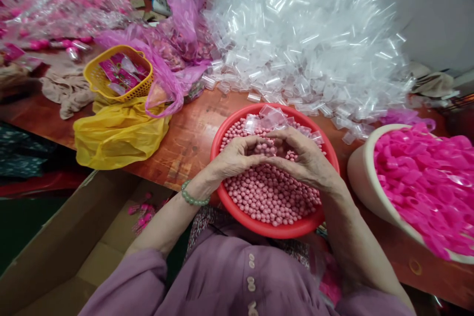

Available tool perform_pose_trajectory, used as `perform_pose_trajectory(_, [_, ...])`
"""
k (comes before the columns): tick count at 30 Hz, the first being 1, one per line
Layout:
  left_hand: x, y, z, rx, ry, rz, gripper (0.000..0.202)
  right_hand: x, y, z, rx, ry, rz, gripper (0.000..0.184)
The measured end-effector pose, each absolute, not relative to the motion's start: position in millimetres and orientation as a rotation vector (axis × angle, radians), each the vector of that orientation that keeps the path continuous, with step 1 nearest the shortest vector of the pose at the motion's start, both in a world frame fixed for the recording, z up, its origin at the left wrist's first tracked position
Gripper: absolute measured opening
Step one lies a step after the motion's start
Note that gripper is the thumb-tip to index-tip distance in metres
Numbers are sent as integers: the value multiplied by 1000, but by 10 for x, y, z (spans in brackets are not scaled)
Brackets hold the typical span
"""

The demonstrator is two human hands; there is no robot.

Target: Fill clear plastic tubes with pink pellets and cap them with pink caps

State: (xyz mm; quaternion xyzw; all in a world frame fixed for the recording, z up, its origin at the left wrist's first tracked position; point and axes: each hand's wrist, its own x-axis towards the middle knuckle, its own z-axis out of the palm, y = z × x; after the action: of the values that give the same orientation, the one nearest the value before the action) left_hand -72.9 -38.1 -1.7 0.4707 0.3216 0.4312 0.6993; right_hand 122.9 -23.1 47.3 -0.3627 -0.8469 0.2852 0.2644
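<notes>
Pink beads (266, 200) filled a red basin (276, 231). Over them, left hand (234, 159) and right hand (304, 159) curled, fingertips close; whether holding anything, I couldn't tell.

1. Lit moderately overall, apparently from above; muted to flat grey across the wall (440, 19).
2. Brightest at the pile of clear plastic sleeves (311, 44): streaked with white glare, hazy and soft toward the top.
3. Specked with glints on the crinkled clear film (107, 5) at upper left.
4. Darkest at lower left, below the edge of the wooden tabletop (188, 143); dimmed inside the cardboard box (114, 232).
5. Sharpest near centre: individually distinct in the pink beads (274, 202) and the green bead bracelet (192, 197).
6. Smeared at the far-left edge.
7. Stretched outward by wide-angle distortion, notably at the cream tub (363, 177).
</notes>
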Motion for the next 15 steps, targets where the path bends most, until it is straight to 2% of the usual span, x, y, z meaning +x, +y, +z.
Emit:
perform_pose_trajectory(2, [-748, -403, 18, 1035, 700, 969, 35, 1236, -280, 470, -907, -2341, 715, 48])
perform_pose_trajectory(5, [-760, -407, 30, 1107, 703, 985, 31, 1222, -344, 433, -838, -2401, 714, 59])
perform_pose_trajectory(11, [-763, -384, -36, 1247, 718, 996, 22, 1065, -436, 294, -842, -2458, 735, 73])
perform_pose_trajectory(15, [-762, -398, -13, 1209, 704, 978, 25, 1095, -476, 309, -849, -2437, 712, 74])
